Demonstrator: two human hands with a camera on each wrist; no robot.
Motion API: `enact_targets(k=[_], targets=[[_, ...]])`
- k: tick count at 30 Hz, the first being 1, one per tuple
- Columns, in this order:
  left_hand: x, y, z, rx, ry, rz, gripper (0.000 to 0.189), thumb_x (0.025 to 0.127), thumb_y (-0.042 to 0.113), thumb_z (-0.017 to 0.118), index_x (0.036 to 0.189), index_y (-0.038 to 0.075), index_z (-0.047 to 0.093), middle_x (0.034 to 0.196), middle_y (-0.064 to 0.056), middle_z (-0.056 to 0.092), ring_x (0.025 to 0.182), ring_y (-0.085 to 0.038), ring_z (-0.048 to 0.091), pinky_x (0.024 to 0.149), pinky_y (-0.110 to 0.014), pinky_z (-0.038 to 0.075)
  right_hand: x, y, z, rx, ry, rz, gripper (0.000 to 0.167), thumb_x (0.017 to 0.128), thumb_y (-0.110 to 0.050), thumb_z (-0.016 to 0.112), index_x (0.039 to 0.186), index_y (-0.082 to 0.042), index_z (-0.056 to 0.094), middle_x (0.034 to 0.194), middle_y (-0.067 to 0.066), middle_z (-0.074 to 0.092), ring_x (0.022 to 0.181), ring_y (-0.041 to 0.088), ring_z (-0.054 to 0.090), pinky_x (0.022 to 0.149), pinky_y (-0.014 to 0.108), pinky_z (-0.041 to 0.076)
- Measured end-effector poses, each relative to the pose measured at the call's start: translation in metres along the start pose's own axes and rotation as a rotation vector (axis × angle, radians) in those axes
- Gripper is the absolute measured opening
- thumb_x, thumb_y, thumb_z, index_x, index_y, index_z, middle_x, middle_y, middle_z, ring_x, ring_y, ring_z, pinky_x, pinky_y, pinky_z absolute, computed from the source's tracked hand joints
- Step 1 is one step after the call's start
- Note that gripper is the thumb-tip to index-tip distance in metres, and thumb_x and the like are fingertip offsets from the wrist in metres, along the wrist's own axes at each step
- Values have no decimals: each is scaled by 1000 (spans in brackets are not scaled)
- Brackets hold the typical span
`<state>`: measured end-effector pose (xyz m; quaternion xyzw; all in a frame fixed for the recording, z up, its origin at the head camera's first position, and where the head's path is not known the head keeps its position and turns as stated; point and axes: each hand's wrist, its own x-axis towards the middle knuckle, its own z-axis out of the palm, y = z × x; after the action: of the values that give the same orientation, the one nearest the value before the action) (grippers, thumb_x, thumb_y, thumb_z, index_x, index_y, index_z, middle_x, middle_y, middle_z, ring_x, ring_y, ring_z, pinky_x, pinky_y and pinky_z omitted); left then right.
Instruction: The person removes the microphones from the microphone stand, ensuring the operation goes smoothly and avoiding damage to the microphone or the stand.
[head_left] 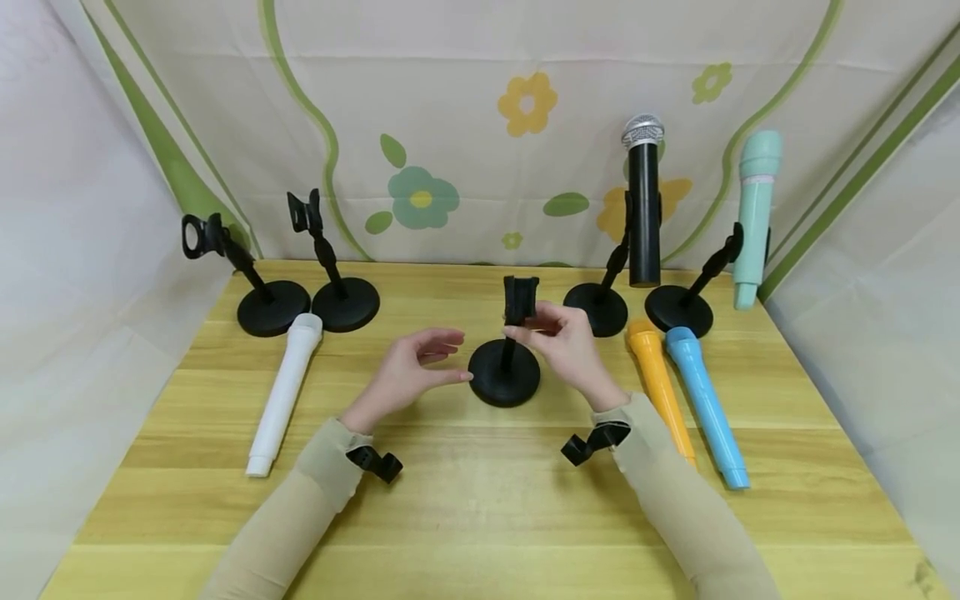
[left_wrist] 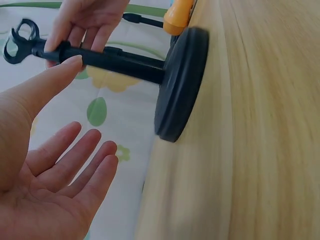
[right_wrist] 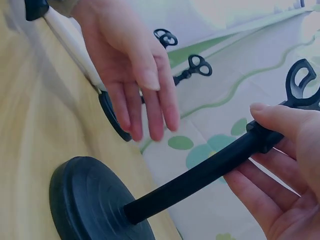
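Observation:
A black desktop microphone stand (head_left: 504,375) with a round base and a clip on top is in the middle of the wooden table. Thumb and fingers of my right hand (head_left: 562,342) pinch its upper stem just below the clip, as the right wrist view also shows around the stem (right_wrist: 195,172). To the left of the stand, my left hand (head_left: 408,371) is held with fingers spread and holds nothing. Its thumb comes close to the base in the head view; whether they touch I cannot tell. In the left wrist view the stand's base (left_wrist: 182,85) is seen edge-on.
Two black stands (head_left: 345,304) stand at the back left, near a white microphone (head_left: 285,396). At the back right, stands hold a black microphone (head_left: 643,208) and a mint-green microphone (head_left: 756,208). An orange microphone (head_left: 660,383) and a blue microphone (head_left: 708,408) lie beside my right arm.

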<state>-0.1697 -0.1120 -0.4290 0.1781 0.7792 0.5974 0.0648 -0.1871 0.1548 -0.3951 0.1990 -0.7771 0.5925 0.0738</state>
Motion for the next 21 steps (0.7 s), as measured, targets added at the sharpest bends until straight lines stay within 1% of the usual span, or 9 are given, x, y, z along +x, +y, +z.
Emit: enact_targets(k=[2, 5, 9, 11, 15, 17, 18, 21], targets=[[-1, 0, 0, 6, -1, -4, 54, 83, 20, 89, 130, 12, 67, 131, -11, 65, 118, -27, 62, 103, -46, 49, 9, 3, -2, -30, 24, 19, 21, 89, -17, 82, 105, -4, 78, 96, 7, 75, 86, 22, 71, 77, 30, 59], [-2, 0, 0, 14, -7, -11, 53, 84, 19, 88, 131, 11, 66, 132, -12, 65, 119, -28, 62, 103, -45, 49, 25, 8, -3, -58, 55, 46, 27, 90, -28, 82, 107, -8, 79, 97, 5, 75, 87, 20, 71, 78, 33, 58], [-3, 1, 0, 17, -13, -14, 53, 84, 17, 87, 132, 8, 65, 132, -13, 64, 120, -29, 62, 103, -45, 49, 47, 15, 0, -57, 88, 69, 32, 90, -35, 81, 113, -12, 78, 104, 2, 74, 94, 18, 70, 85, 36, 57], [-3, 1, 0, 20, -15, -14, 53, 84, 15, 87, 132, 8, 65, 133, -14, 63, 119, -28, 62, 103, -44, 49, 59, 19, 4, -49, 96, 71, 32, 91, -36, 80, 114, -14, 78, 106, 1, 74, 96, 17, 70, 87, 36, 56], [-2, 1, 0, 12, -20, -10, 51, 84, 14, 87, 131, 9, 65, 133, -17, 63, 120, -32, 61, 103, -45, 49, 81, 21, 14, -17, 108, 66, 32, 91, -33, 80, 117, -14, 78, 109, 0, 74, 99, 17, 70, 88, 37, 57], [-2, 1, 0, 4, -23, -8, 52, 84, 13, 86, 131, 7, 65, 132, -18, 63, 120, -34, 61, 103, -46, 48, 90, 19, 19, -10, 110, 73, 32, 91, -32, 81, 117, -14, 78, 110, 0, 73, 100, 16, 69, 87, 37, 57], [-2, 1, 0, 2, -25, -7, 52, 84, 12, 86, 131, 5, 65, 132, -18, 63, 120, -35, 60, 104, -47, 48, 95, 19, 22, -2, 111, 83, 32, 91, -31, 81, 118, -14, 77, 111, 0, 73, 101, 17, 69, 88, 37, 57], [-1, 0, 0, 6, -27, -7, 53, 84, 13, 86, 131, 3, 64, 132, -18, 63, 120, -32, 61, 103, -44, 49, 106, 15, 31, 9, 105, 122, 34, 91, -31, 81, 120, -14, 77, 111, 1, 72, 101, 16, 68, 88, 37, 56]])
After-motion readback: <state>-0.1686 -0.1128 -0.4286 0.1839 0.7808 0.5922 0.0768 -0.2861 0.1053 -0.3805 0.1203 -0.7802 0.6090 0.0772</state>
